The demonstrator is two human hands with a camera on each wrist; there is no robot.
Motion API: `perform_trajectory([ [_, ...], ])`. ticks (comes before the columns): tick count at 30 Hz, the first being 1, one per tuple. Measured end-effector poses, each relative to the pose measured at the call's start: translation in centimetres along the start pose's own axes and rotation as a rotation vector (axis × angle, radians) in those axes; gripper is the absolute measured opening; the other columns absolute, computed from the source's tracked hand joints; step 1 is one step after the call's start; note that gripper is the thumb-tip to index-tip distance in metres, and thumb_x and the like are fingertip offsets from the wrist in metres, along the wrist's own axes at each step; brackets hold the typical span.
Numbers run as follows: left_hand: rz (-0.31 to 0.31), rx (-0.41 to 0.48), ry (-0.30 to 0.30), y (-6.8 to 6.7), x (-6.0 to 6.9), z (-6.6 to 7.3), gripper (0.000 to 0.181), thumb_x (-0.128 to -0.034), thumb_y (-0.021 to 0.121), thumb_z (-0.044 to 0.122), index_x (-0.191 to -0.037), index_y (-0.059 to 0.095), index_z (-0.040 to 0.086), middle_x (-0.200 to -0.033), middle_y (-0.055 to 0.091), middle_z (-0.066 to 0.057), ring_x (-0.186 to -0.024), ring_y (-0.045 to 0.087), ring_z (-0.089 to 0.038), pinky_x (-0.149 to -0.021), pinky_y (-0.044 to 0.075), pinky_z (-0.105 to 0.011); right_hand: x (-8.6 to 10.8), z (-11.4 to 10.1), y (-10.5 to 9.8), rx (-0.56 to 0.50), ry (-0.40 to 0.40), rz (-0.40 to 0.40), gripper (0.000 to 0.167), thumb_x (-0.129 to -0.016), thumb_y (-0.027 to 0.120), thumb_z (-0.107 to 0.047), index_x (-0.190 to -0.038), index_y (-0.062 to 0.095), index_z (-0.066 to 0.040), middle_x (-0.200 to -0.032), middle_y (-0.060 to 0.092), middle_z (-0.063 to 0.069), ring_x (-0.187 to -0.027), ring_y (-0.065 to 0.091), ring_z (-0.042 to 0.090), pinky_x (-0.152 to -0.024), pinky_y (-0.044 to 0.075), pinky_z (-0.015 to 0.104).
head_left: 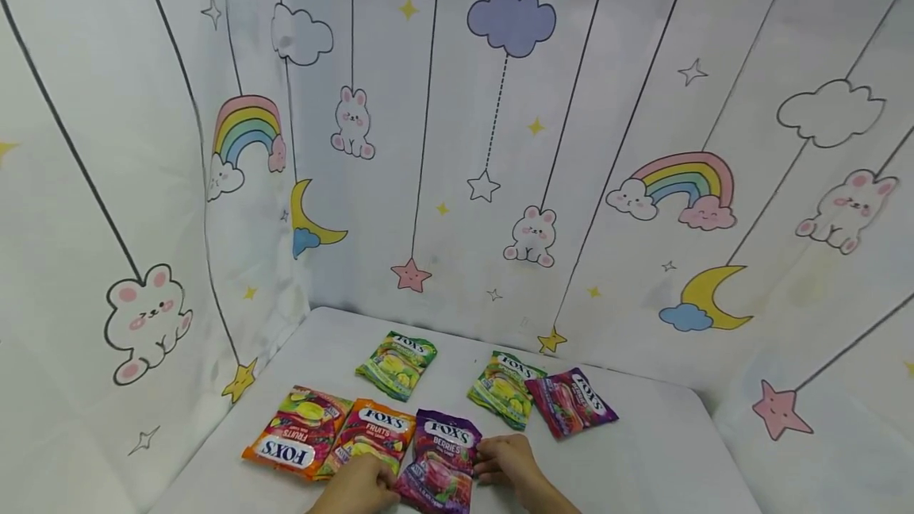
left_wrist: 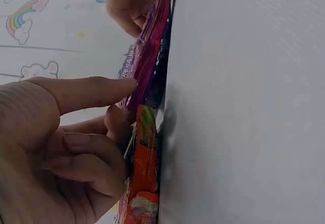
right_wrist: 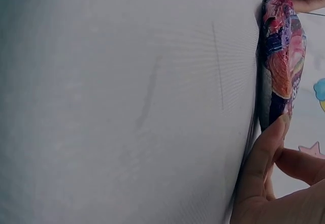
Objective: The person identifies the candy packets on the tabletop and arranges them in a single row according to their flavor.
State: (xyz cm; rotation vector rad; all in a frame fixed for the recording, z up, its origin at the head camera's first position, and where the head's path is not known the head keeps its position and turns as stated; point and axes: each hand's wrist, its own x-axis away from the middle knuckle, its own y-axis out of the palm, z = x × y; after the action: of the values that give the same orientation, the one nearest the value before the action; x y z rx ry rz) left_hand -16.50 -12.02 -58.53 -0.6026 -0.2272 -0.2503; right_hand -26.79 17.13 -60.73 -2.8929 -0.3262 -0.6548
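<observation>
A purple Fox's Berries candy bag point(head_left: 444, 462) lies face up near the front of the white table, between both hands. My left hand point(head_left: 359, 485) pinches its lower left corner; in the left wrist view the straight thumb point(left_wrist: 101, 93) meets the purple edge while other fingers curl beside an orange Fox's Fruits bag point(left_wrist: 144, 168). At the right edge, my right hand point(head_left: 510, 462) holds the same purple bag between thumb point(right_wrist: 271, 135) and fingers. The orange Fruits bag lies directly left, partly covered by the left hand in the head view.
Another Fruits bag point(head_left: 296, 432), upside down, sits at the far left. Behind are a green Fox's bag point(head_left: 397, 366), a second green bag point(head_left: 503, 391) and another purple bag point(head_left: 571, 404) touching it. White printed curtains point(head_left: 443, 141) rise behind the table point(head_left: 643, 458).
</observation>
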Motion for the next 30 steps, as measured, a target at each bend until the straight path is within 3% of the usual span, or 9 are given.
perform_trajectory([
  [7, 0.021, 0.043, 0.029, -0.5, 0.0, -0.4, 0.007, -0.0866, 0.084, 0.019, -0.087, 0.078, 0.016, -0.074, 0.065, 0.001, -0.067, 0.057, -0.015, -0.062, 0.044, -0.031, -0.1, 0.0, -0.4, -0.002, 0.040, -0.013, 0.023, -0.097, 0.068, -0.011, -0.108, 0.072, 0.009, -0.089, 0.077, 0.011, -0.075, 0.076, 0.017, -0.072, 0.062, 0.032],
  [14, 0.087, 0.002, 0.078, -0.9, 0.1, 0.1, 0.010, -0.0862, 0.084, 0.020, -0.081, 0.076, 0.017, -0.073, 0.066, 0.005, -0.067, 0.059, -0.014, -0.061, 0.048, -0.032, 0.1, -0.1, -0.8, -0.002, 0.056, -0.004, 0.027, -0.098, 0.070, -0.016, -0.109, 0.073, 0.008, -0.089, 0.078, 0.012, -0.076, 0.078, 0.020, -0.071, 0.062, 0.032],
  [30, 0.167, -0.084, 0.023, -1.5, -0.3, 1.2, 0.024, -0.0927, 0.078, 0.040, -0.084, 0.072, 0.018, -0.077, 0.063, 0.004, -0.071, 0.056, -0.017, -0.065, 0.046, -0.037, 0.7, -0.6, -2.5, -0.014, 0.058, -0.008, 0.029, -0.100, 0.067, -0.020, -0.116, 0.073, 0.004, -0.098, 0.077, 0.013, -0.081, 0.077, 0.018, -0.076, 0.062, 0.032],
])
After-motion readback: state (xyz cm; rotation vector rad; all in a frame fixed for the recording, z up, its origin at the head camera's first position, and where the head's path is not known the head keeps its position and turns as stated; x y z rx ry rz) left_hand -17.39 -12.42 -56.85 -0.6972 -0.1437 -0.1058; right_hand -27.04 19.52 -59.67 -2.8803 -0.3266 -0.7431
